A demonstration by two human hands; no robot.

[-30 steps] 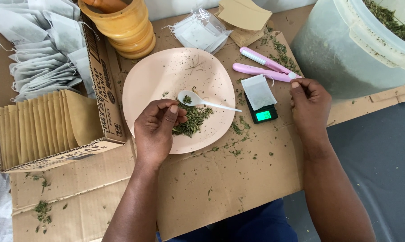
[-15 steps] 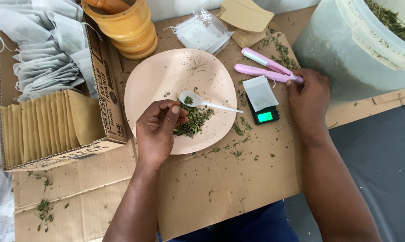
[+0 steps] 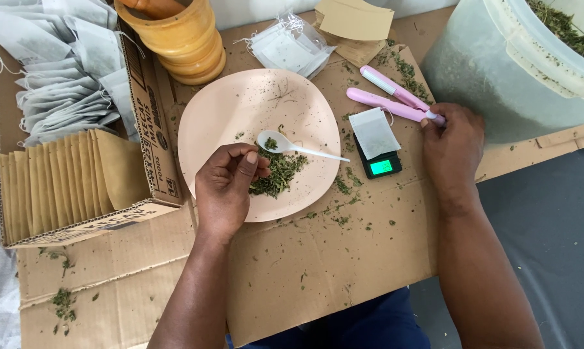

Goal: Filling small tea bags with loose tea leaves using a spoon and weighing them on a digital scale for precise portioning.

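Pinching a few flakes of dried green herb between thumb and curled fingertips, left hand poised over the pile of crushed leaves on the pale pink plate, close enough to draw from or drop back onto the heap without scattering. White plastic spoon lying across the plate beside those fingers, bowl up with a little herb in it, handle pointing toward the small black pocket scale, probably set down within reach for portioning. Filled mesh tea bag resting on the scale platform, lit green display left uncovered below it so the reading stays visible. Right hand closed at the hinged end of the pink handheld sealer, fingertips gripping its tip, arms of the tool splayed in a V on the cardboard sheet just above the scale. Empty drawstring bags stacked beyond the plate; brown paper envelopes filed upright in the open cardboard box at left with more white bags heaped behind them. Ribbed wooden mortar at the plate's far edge; large translucent tub of dried herb at far right, near the sealer.
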